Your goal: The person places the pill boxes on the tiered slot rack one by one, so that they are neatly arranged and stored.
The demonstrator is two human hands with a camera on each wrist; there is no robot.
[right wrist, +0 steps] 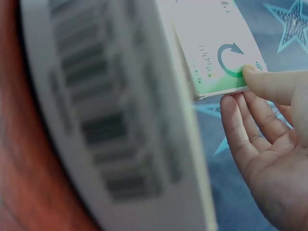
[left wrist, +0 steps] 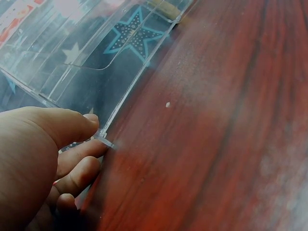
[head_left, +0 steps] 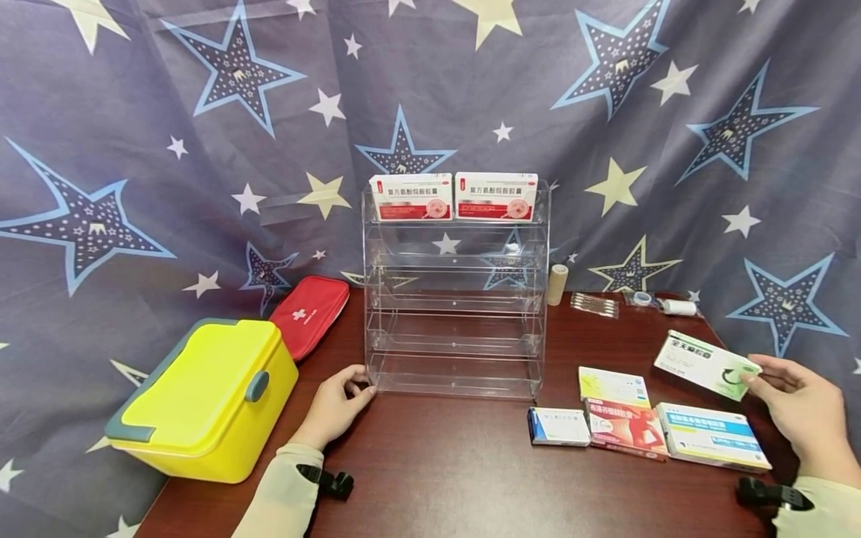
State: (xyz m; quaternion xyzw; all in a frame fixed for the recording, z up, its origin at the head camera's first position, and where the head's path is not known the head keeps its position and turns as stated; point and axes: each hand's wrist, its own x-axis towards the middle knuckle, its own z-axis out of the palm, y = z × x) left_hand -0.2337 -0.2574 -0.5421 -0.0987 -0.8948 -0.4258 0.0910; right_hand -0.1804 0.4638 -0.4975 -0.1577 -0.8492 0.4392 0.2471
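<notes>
A clear tiered display rack (head_left: 454,390) stands mid-table, with two red-and-white medicine boxes (head_left: 412,198) side by side on its top tier. My left hand (head_left: 334,407) pinches the rack's lower left corner, thumb on one side and fingers behind. At the right, my right hand (head_left: 803,411) holds a white-and-green medicine box (head_left: 706,365) by its right end, between thumb and fingertips. Just in front of it lie a blue-and-white box (head_left: 713,436), a red box (head_left: 625,427), a yellow-and-white box (head_left: 612,385) and a small white-and-blue box (head_left: 560,427).
On the left are a yellow bin (head_left: 215,396) with a grey-trimmed lid and a red first aid pouch (head_left: 309,317). Along the back right lie a beige roll (head_left: 557,285), bagged cotton swabs (head_left: 595,305) and a white roll (head_left: 678,307). A star-patterned curtain (head_left: 444,75) hangs behind.
</notes>
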